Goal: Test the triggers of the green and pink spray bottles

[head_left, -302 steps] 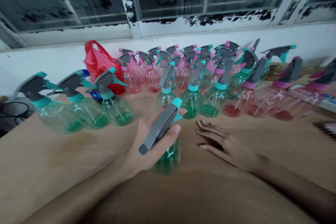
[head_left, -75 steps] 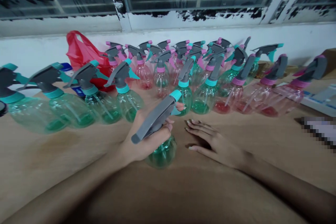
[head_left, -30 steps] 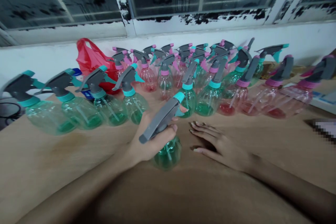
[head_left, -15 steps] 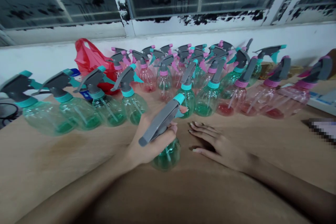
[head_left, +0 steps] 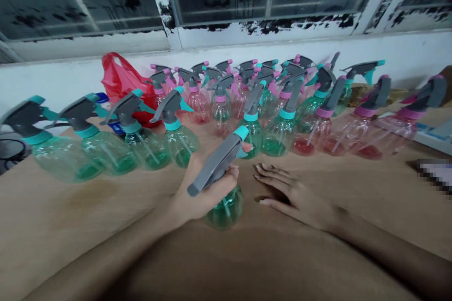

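My left hand [head_left: 203, 186] is closed round the neck of a green spray bottle [head_left: 226, 209] with a grey and teal trigger head, which stands on the table close to me. The fingers hide the bottle's collar. Palm down on the wood, my right hand [head_left: 291, 193] lies with its fingers stretched out, just right of that bottle and holding nothing. Behind the hands runs a front row of spray bottles: green ones [head_left: 180, 143] on the left and middle, pink ones [head_left: 310, 136] towards the right.
More pink and green spray bottles [head_left: 197, 106] crowd the back of the wooden table [head_left: 81, 225] by the wall. A red plastic bag [head_left: 122, 82] sits behind the left row. At the right edge lies a blurred-out flat object [head_left: 436, 174].
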A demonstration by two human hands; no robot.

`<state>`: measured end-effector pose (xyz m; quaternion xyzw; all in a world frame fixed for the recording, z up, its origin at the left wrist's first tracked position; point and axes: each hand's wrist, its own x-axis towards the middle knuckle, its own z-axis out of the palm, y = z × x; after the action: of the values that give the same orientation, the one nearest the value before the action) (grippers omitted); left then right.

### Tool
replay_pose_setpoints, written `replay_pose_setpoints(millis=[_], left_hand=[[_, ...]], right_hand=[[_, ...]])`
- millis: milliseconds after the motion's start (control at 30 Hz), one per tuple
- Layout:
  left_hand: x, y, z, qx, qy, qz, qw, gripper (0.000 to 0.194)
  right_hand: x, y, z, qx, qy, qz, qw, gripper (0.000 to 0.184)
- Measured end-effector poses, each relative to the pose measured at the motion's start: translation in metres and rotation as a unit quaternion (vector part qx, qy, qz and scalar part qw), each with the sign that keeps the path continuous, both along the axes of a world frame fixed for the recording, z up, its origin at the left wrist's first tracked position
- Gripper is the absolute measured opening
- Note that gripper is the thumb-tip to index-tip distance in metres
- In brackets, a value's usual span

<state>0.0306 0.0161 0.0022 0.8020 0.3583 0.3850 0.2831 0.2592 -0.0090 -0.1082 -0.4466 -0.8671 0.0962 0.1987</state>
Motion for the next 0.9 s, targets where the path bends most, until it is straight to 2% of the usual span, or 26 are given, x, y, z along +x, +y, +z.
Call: replay_pose_setpoints(millis=[200, 633, 900], left_hand=[[-0.0009, 0.0006, -0.0034, 0.006, -0.015, -0.011, 1.0, 0.009], [0.0008, -0.0021, 0.0021, -0.017, 0.003, -0.003, 1.0, 0.024], [-0.0008, -0.001, -0.0002, 0.007, 0.007, -0.004, 1.0, 0.013]], right_hand=[[0.0003, 0.0002, 0.0003, -0.006, -0.007, -0.005, 1.0, 0.055], [0.0006, 0.0005, -0.0017, 0.002, 0.009, -0.002, 1.0, 0.055], [0.0017, 0.001, -0.0024, -0.001, 0.006, 0.003, 1.0, 0.054]])
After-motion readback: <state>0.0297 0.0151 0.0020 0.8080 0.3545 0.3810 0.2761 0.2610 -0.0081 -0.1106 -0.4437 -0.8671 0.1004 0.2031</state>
